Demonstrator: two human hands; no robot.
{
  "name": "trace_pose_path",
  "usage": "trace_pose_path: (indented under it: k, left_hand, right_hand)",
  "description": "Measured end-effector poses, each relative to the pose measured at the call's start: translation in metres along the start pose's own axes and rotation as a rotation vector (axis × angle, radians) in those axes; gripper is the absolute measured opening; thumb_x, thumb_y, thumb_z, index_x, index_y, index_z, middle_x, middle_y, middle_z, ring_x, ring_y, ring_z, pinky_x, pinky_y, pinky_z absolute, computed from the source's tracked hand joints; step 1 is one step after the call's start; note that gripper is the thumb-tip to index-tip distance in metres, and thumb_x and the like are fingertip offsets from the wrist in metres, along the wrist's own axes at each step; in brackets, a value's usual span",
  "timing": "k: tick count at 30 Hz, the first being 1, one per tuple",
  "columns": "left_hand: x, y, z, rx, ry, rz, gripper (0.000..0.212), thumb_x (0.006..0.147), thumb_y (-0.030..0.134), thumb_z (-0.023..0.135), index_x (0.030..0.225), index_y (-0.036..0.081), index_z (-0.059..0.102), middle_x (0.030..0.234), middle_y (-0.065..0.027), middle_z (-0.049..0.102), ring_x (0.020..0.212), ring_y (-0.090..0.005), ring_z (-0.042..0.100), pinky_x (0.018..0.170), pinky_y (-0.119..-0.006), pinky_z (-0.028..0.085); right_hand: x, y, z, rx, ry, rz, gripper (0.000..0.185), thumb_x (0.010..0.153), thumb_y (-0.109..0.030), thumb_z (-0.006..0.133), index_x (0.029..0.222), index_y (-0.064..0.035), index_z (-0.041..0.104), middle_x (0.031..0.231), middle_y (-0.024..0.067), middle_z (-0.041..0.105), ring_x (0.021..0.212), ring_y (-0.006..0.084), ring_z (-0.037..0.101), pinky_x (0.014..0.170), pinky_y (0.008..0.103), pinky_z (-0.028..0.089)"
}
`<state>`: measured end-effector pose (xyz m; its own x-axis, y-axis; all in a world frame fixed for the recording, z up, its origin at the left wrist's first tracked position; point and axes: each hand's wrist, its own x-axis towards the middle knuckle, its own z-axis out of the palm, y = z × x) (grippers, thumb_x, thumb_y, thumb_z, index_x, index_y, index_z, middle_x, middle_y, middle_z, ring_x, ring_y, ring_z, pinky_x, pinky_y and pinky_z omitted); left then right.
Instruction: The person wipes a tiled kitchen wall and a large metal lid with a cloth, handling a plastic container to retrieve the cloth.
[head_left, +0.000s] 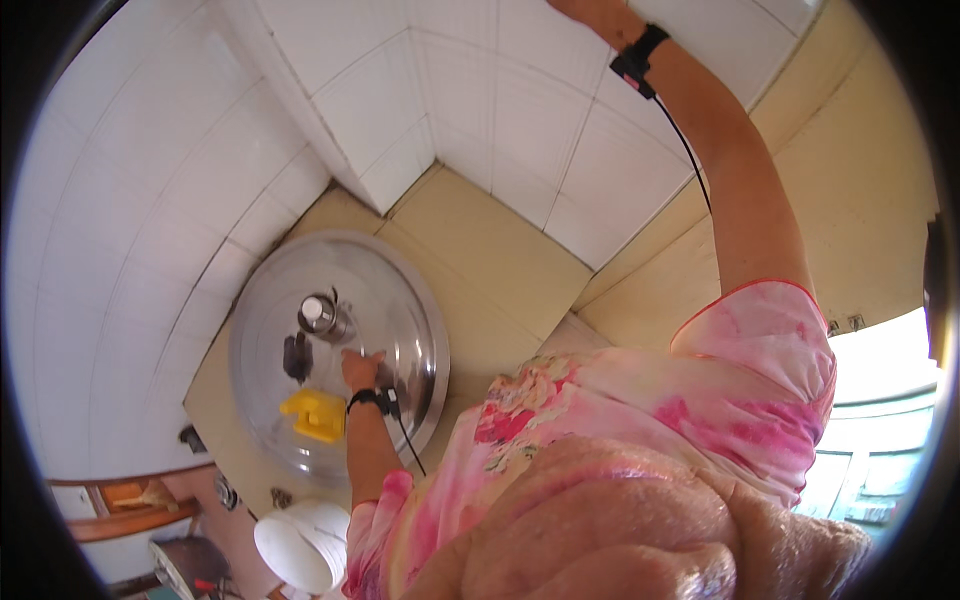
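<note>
My left hand (364, 370) is over a large round shiny metal basin (437, 352), thumb and a finger apart, with no held thing visible. Just beyond it in the basin stands a small metal vessel with a white top (319, 315). A dark object (298, 357), too blurred to name, lies left of the hand. Nearer me, beside my left wrist, is a yellow plastic object (319, 416) with a cutout. My right arm is raised towards the tiled wall, and my right hand (592, 13) is cut off by the top edge, its fingers hidden.
White tiled walls (525, 112) rise behind and left of the beige counter (480, 255) under the basin. A white bucket (304, 547) stands below the counter at lower left, near shelving (135, 517). Black cables run from both wrist straps. A bright window is at right.
</note>
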<state>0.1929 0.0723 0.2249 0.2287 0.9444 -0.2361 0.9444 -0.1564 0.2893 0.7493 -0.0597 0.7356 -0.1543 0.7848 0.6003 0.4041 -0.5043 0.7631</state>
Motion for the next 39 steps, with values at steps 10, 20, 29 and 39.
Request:
trace_pose_path:
  k: [10, 20, 29, 39]
  left_hand:
    - [-0.011, 0.032, -0.026, -0.042, -0.064, -0.131, 0.076, 0.059, 0.041, 0.085, 0.110, -0.002, 0.046, 0.105, -0.0234, 0.064, 0.099, -0.0353, 0.063, 0.083, -0.041, 0.051]
    - [-0.014, 0.025, -0.028, -0.072, -0.116, -0.230, 0.074, 0.059, 0.039, 0.084, 0.109, -0.002, 0.048, 0.102, -0.0203, 0.065, 0.096, -0.0349, 0.063, 0.082, -0.041, 0.051]
    - [-0.013, 0.030, -0.024, 0.043, -0.077, -0.235, 0.075, 0.058, 0.040, 0.083, 0.111, 0.001, 0.048, 0.103, -0.0198, 0.064, 0.096, -0.0367, 0.062, 0.082, -0.043, 0.050]
    - [-0.013, 0.032, -0.018, 0.101, -0.149, -0.302, 0.077, 0.059, 0.040, 0.083, 0.112, 0.000, 0.045, 0.105, -0.0214, 0.062, 0.098, -0.0378, 0.061, 0.082, -0.044, 0.050]
  right_hand:
    - [-0.190, -0.235, 0.105, 0.483, -0.335, -0.394, 0.037, 0.086, -0.011, 0.050, 0.122, -0.0018, 0.047, 0.119, 0.0083, 0.048, 0.111, 0.0208, 0.045, 0.097, 0.0357, 0.034]
    - [0.094, -0.179, 0.103, -0.106, 0.240, 0.068, 0.017, 0.081, -0.018, 0.051, 0.087, -0.0058, 0.061, 0.087, 0.0095, 0.054, 0.086, 0.0242, 0.050, 0.071, 0.0362, 0.040]
    - [0.158, -0.276, 0.169, 0.946, 0.515, 0.727, 0.061, 0.083, -0.017, 0.059, 0.134, 0.0068, 0.035, 0.122, 0.0242, 0.048, 0.108, 0.0412, 0.047, 0.092, 0.0499, 0.040]
    - [0.038, -0.460, 0.123, 1.835, 0.162, 1.475, 0.038, 0.082, -0.010, 0.059, 0.114, 0.0016, 0.043, 0.113, 0.0185, 0.052, 0.109, 0.0394, 0.049, 0.092, 0.0483, 0.039]
